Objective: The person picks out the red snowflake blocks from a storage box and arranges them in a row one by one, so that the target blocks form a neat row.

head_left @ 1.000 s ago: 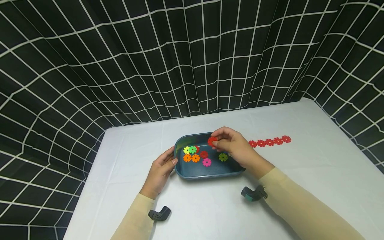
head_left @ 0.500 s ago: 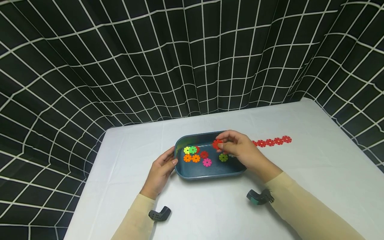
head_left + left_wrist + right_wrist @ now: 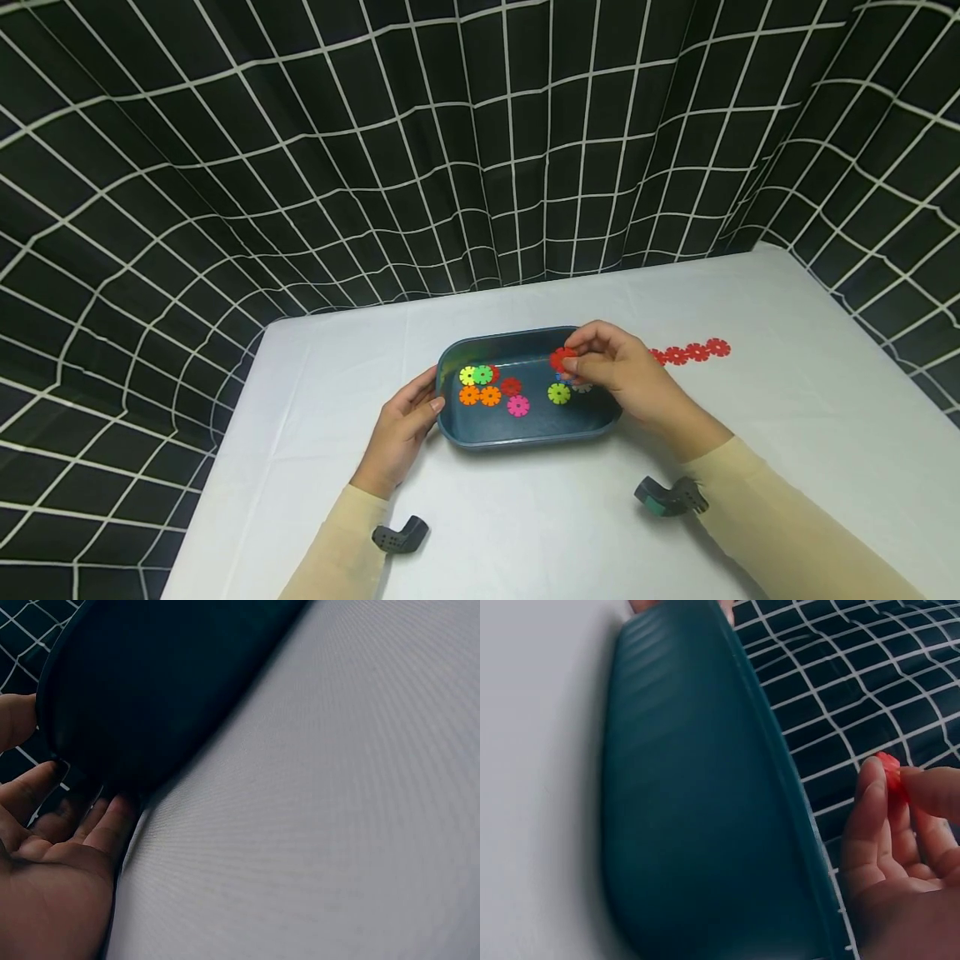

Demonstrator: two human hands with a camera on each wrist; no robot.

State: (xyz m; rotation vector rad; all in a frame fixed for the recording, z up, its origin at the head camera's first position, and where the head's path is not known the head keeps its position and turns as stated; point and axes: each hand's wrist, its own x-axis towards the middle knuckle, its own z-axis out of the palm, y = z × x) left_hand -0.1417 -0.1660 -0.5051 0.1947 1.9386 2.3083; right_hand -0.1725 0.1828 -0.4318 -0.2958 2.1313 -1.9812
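My left hand [image 3: 401, 429] holds the left end of a dark blue-green tray [image 3: 525, 438], its thumb at the rim and, in the left wrist view, fingers [image 3: 112, 825] against the outer wall low down. The right hand [image 3: 626, 375] pinches a red snowflake disc [image 3: 561, 359] between thumb and fingertips, over the tray's right part. From the right wrist, that disc shows edge-on above the rim. Inside the tray lie orange discs [image 3: 490, 395], a pink disc [image 3: 518, 406], a yellow-green disc [image 3: 558, 393], a green disc [image 3: 483, 375] and a darker red disc [image 3: 511, 386].
To the right of the tray, a row of red discs [image 3: 697, 352] lies on the white tablecloth [image 3: 525, 525], its left end hidden by the right hand. Black curtains [image 3: 510, 150] with white grid lines enclose the table's back and sides.
The right hand has moved rightward across the tray with the red snowflake disc, covering more of the red row and uncovering blue and whitish pieces. My left hand has stayed put.
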